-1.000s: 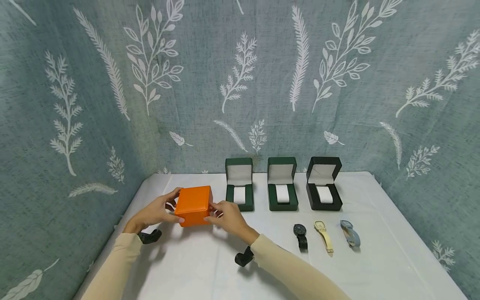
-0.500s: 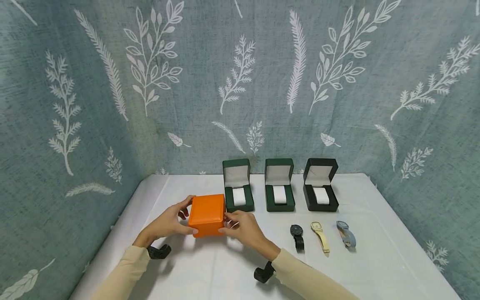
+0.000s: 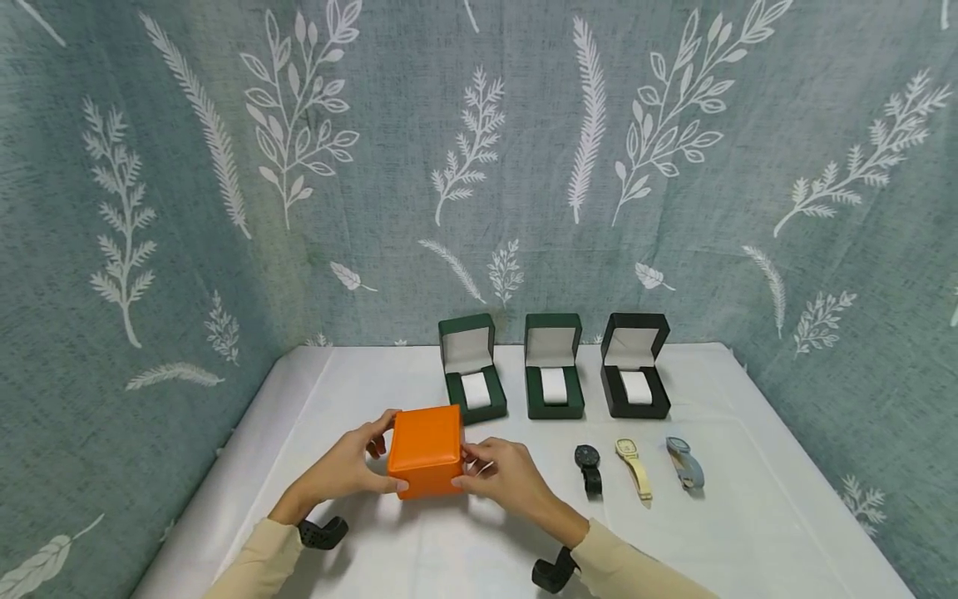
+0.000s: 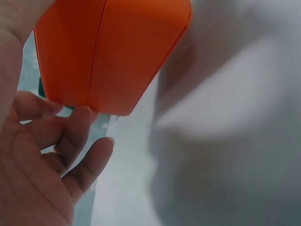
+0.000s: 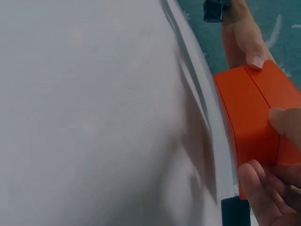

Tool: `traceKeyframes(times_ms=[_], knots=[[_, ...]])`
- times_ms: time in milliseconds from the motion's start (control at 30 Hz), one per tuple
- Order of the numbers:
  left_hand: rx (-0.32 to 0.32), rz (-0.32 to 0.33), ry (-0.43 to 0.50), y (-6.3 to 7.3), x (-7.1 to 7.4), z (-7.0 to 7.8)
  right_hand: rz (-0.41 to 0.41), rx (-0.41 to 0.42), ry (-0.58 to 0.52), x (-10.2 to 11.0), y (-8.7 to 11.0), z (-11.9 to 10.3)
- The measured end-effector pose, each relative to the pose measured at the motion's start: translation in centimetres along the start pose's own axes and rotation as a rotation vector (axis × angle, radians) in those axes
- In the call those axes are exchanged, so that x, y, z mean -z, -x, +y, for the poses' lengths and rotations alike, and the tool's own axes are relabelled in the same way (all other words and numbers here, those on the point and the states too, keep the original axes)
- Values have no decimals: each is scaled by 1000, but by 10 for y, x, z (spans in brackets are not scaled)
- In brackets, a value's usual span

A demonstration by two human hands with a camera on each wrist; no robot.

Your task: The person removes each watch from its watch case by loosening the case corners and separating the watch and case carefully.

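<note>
An orange box (image 3: pixel 425 449) with its lid closed is held between both hands, in front of the leftmost green box. My left hand (image 3: pixel 358 466) grips its left side, thumb at the front corner and fingers toward the back. On the right side, my right hand (image 3: pixel 509 476) pinches the box with thumb at the front and fingers behind. A thin seam between lid and base shows on the orange box (image 4: pixel 108 52) in the left wrist view. In the right wrist view, my right thumb (image 5: pixel 284 123) lies on the box near that seam.
Along the back stand two open green watch boxes (image 3: pixel 455 389) (image 3: pixel 533 393) and an open black watch box (image 3: pixel 614 391), each with a white cushion. To the right lie a black watch (image 3: pixel 591 481), a gold watch (image 3: pixel 639 478) and a blue-grey watch (image 3: pixel 688 471) on the white table (image 3: pixel 748 532).
Both hands have carried the orange box rightward and toward the person, from left of the leftmost green box to in front of it. Its lid stays closed.
</note>
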State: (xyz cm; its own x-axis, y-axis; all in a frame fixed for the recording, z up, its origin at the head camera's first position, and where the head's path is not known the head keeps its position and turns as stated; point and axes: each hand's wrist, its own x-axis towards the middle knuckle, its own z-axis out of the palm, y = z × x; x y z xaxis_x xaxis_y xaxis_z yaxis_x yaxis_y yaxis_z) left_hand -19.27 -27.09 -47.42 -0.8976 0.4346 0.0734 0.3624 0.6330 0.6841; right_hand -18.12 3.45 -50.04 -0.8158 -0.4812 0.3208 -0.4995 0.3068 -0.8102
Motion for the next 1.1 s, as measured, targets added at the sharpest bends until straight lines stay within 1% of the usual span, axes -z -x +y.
traceKeyframes(times_ms=[167, 267, 600, 700, 867, 1100], knots=[[-19, -9, -22, -3, -11, 6, -6, 6, -15, 8, 13, 3], [-26, -10, -34, -5, -18, 9, -1, 13, -3, 13, 21, 4], [-60, -19, -31, -6, -43, 26, 23, -4, 29, 27, 48, 9], [-75, -21, -32, -8, -50, 29, 42, 6, 37, 31, 57, 12], [-61, -32, -13, -9, -62, 34, 59, 21, 51, 34, 70, 18], [-67, -49, -28, -10, -74, 41, 42, -48, 47, 41, 86, 19]])
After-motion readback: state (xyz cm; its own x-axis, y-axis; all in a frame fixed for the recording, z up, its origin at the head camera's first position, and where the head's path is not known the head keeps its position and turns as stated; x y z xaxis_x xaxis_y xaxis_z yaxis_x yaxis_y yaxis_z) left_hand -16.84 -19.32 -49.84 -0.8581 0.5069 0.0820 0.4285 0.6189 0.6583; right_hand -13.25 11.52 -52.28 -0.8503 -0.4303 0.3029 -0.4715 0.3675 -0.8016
